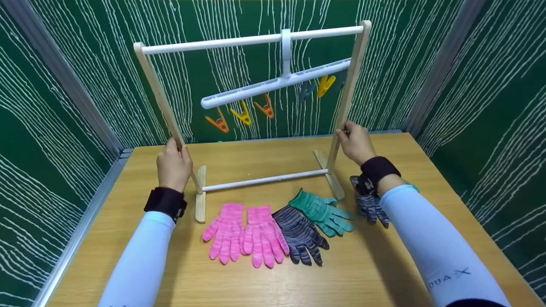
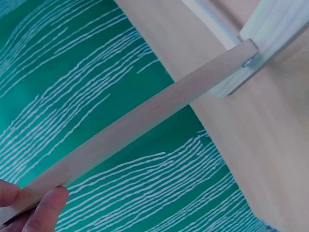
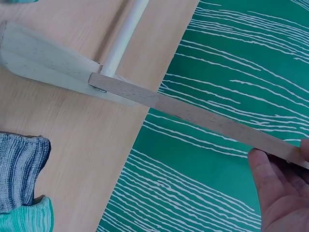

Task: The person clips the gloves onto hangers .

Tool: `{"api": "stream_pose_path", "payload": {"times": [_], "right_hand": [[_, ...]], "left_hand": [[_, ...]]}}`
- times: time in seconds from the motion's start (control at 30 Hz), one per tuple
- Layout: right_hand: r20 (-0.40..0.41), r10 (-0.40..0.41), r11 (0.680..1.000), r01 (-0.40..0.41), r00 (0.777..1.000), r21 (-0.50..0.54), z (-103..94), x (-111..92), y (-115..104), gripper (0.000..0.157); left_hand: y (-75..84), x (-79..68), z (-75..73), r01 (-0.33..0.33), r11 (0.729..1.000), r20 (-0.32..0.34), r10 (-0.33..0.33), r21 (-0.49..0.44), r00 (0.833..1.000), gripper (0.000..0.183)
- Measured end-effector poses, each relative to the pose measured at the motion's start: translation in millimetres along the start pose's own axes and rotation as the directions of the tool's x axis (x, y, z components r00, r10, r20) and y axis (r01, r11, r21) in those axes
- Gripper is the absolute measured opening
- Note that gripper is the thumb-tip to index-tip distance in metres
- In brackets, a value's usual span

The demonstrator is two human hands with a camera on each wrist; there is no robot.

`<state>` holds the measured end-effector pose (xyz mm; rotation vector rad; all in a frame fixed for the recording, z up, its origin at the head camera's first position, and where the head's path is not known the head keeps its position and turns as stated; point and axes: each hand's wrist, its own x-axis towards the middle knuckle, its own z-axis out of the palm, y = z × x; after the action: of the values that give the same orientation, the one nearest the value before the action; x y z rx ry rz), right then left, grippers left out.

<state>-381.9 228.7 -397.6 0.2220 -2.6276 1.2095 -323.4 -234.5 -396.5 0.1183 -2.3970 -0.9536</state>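
Note:
A wooden drying rack (image 1: 158,89) with white crossbars stands at the table's far side. My left hand (image 1: 174,166) grips its left post low down, with thumb and fingers around the wood (image 2: 120,133). On the right post, my right hand (image 1: 357,143) holds on a little higher, and the right wrist view shows its thumb against the post (image 3: 203,116). From the top bar hangs a white hanger (image 1: 243,92), tilted with its right end higher. Orange clothespins (image 1: 219,123), yellow clothespins (image 1: 325,86) and grey-blue clothespins (image 1: 306,91) dangle under it.
In front of the rack lie two pink gloves (image 1: 227,232), a dark grey glove (image 1: 302,234) and a green glove (image 1: 324,213). Another grey glove (image 1: 370,207) is partly hidden by my right arm. Green walls with white lines (image 1: 490,128) enclose the wooden table (image 1: 239,285).

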Motion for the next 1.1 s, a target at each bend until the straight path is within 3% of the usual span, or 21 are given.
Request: {"api": "stream_pose_path", "payload": {"times": [0.33,1.1], "right_hand": [[-0.009,0.008,1.000,-0.007,1.000,0.028,-8.5,-9.0,7.7,0.035],[-0.132,-0.024,0.998,0.016,0.991,-0.055,-23.3,-32.7,19.7,0.026]], "left_hand": [[5.8,3.6,7.5,0.018,0.999,0.059,-0.016,-0.029,0.998,0.033],[20.7,5.4,24.3,-0.030,0.999,0.096,0.033,-0.034,0.995,0.031]]}}
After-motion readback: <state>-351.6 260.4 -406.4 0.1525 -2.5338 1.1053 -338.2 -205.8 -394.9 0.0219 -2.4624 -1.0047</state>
